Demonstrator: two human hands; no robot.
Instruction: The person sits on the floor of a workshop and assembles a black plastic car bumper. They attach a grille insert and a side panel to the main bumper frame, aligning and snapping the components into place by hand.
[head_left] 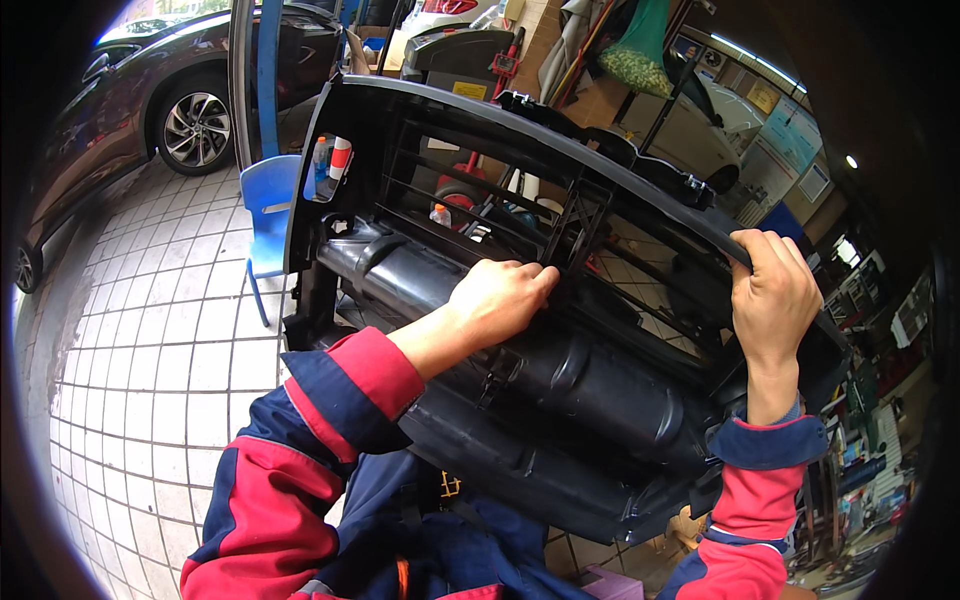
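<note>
A large black plastic car front-end frame is tilted across the space before me, with slatted openings in its upper half and rounded, ribbed mouldings lower down. My left hand is closed at the frame's middle, its fingers curled by the central upright; the fingertips are partly hidden. At the frame's upper right edge, my right hand is wrapped over the rim, fingers on top and the thumb side toward the slats. Metal clips sit along the top edge. Below, the frame hangs over my lap.
On the left stand a blue plastic chair, a post and a dark car on white floor tiles. A green net bag hangs behind the frame. Cluttered shelves line the right side.
</note>
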